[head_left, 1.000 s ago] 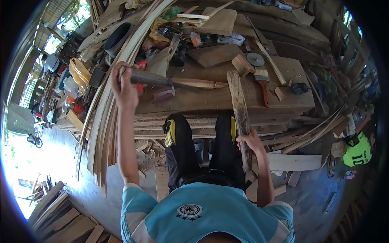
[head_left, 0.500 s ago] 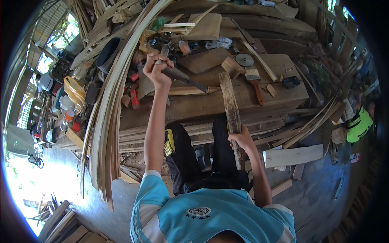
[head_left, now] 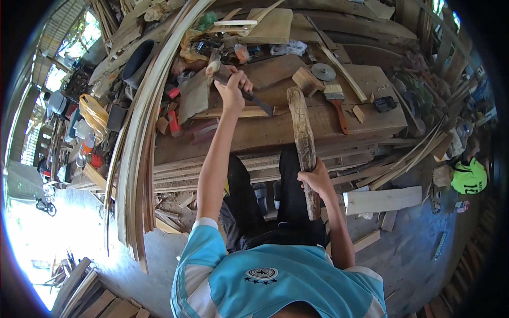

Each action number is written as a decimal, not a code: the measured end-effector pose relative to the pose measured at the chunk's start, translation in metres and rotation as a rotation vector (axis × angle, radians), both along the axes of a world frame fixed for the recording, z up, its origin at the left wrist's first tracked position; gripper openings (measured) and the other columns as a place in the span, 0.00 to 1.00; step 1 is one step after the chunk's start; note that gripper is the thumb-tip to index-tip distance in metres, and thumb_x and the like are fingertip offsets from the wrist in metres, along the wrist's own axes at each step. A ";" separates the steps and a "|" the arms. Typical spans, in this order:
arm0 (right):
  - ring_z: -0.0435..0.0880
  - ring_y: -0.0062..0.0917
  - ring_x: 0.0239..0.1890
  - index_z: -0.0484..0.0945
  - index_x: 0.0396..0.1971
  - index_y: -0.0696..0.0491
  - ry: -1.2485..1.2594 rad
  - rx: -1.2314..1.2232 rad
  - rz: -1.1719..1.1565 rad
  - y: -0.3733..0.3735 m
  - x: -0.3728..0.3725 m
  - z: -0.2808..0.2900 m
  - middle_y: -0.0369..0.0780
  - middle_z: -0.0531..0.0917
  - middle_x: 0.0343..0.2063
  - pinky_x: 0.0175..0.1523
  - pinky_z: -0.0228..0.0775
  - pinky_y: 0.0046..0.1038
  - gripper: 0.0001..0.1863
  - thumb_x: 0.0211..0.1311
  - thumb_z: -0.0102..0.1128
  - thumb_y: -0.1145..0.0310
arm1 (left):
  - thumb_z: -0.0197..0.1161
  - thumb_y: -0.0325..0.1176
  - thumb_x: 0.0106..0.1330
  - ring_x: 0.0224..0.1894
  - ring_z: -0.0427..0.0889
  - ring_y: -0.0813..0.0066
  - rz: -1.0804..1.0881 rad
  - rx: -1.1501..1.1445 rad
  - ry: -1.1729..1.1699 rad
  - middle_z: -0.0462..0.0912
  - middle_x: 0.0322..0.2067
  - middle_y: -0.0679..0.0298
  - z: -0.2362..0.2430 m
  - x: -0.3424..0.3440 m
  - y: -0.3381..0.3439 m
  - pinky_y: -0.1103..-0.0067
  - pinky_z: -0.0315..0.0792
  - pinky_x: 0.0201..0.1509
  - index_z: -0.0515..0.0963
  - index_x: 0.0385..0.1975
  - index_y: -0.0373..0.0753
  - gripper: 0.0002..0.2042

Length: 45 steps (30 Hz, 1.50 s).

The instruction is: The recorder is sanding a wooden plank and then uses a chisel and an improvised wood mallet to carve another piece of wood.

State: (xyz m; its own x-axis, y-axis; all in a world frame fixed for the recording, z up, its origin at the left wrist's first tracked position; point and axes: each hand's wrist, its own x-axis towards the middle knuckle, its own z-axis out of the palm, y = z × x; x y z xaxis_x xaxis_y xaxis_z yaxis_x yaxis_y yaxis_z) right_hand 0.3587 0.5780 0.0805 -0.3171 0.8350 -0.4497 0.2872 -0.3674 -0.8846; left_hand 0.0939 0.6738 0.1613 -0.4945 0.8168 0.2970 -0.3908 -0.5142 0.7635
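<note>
My left hand (head_left: 235,87) is closed on a dark-bladed chisel (head_left: 257,103) with a wooden handle, held over a thin strip of wood (head_left: 207,113) on the workbench (head_left: 339,127); the blade points down and to the right. My right hand (head_left: 314,176) is closed around a long, rough, worn wooden club (head_left: 301,130), held upright in the picture above my right leg. Just right of the club's top lie a wooden block (head_left: 306,80), a paintbrush (head_left: 340,111) with an orange handle and a grey metal disc (head_left: 325,71).
Long bent wooden slats (head_left: 130,196) hang over the bench's left side, beside a black bucket (head_left: 138,62) and yellow plastic bag (head_left: 93,116). Boards (head_left: 265,34) and clutter cover the back. At right lie more strips (head_left: 403,164) and someone in a green shirt (head_left: 468,175). Offcuts (head_left: 366,241) lie on the floor.
My left hand has swung rightward with the chisel, from beside the slats to over the middle of the bench. My right hand still holds the club, now slightly further left.
</note>
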 end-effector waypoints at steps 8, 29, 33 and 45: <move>0.78 0.25 0.18 0.65 0.38 0.63 0.007 -0.045 0.009 0.001 0.004 0.001 0.43 0.77 0.21 0.23 0.71 0.27 0.23 0.37 0.60 0.76 | 0.56 0.23 0.52 0.12 0.62 0.76 0.075 -0.029 -0.027 0.64 0.14 0.66 0.005 0.000 0.007 0.77 0.57 0.17 0.65 0.25 0.40 0.06; 0.77 0.25 0.16 0.64 0.37 0.63 0.017 -0.055 0.016 0.003 0.006 -0.005 0.43 0.76 0.19 0.22 0.70 0.27 0.23 0.36 0.60 0.76 | 0.55 0.23 0.54 0.12 0.62 0.76 0.053 -0.026 0.060 0.64 0.14 0.66 0.005 0.007 0.019 0.78 0.58 0.17 0.65 0.26 0.39 0.06; 0.77 0.25 0.16 0.64 0.37 0.63 0.000 -0.050 0.010 0.003 0.006 -0.007 0.43 0.77 0.19 0.22 0.70 0.27 0.23 0.36 0.60 0.75 | 0.55 0.23 0.54 0.12 0.62 0.77 0.055 -0.054 0.032 0.64 0.14 0.66 0.008 0.006 0.020 0.78 0.58 0.17 0.65 0.26 0.39 0.05; 0.76 0.24 0.16 0.64 0.37 0.62 0.014 -0.047 0.016 0.003 0.005 -0.005 0.41 0.75 0.19 0.22 0.69 0.26 0.23 0.37 0.60 0.75 | 0.56 0.22 0.53 0.11 0.62 0.76 0.079 -0.048 -0.086 0.64 0.14 0.65 0.007 -0.009 0.019 0.78 0.58 0.15 0.64 0.24 0.39 0.07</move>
State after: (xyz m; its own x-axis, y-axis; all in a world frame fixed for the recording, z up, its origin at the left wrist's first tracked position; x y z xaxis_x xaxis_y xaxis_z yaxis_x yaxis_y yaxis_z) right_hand 0.3640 0.5811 0.0760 -0.3372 0.8078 -0.4835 0.2808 -0.4039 -0.8707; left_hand 0.0852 0.6933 0.1680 -0.5797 0.7866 0.2126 -0.4153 -0.5097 0.7535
